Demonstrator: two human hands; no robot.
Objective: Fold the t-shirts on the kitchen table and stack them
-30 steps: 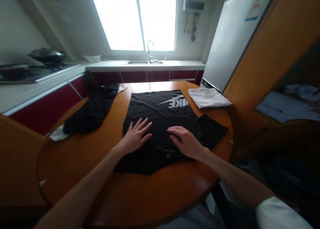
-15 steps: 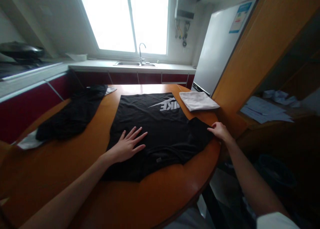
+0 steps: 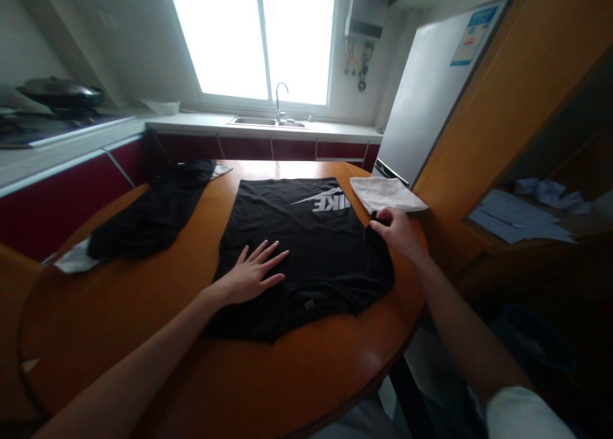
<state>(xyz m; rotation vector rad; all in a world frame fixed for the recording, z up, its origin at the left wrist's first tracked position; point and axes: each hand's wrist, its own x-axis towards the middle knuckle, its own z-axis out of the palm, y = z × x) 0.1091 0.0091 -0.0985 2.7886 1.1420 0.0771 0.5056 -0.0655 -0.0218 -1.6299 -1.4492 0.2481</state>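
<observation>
A black T-shirt (image 3: 306, 247) with a white logo lies spread on the round wooden table (image 3: 268, 381). My left hand (image 3: 251, 274) rests flat on its left half, fingers stretched out and apart. My right hand (image 3: 395, 231) is at the shirt's right edge, fingers pinched on the black sleeve, which is folded in over the shirt's body. A folded white cloth (image 3: 385, 194) lies just beyond my right hand.
A second dark garment (image 3: 156, 209) lies heaped on the table's left side, with a scrap of white cloth (image 3: 71, 261) at its near end. Behind stand a counter with sink and tap (image 3: 280, 107), a stove with a pan (image 3: 62, 95) and a fridge (image 3: 421, 100).
My right hand left the middle of the shirt, went to the spread-out right sleeve, took hold of it and carried it inward and away from me. The left hand stayed flat.
</observation>
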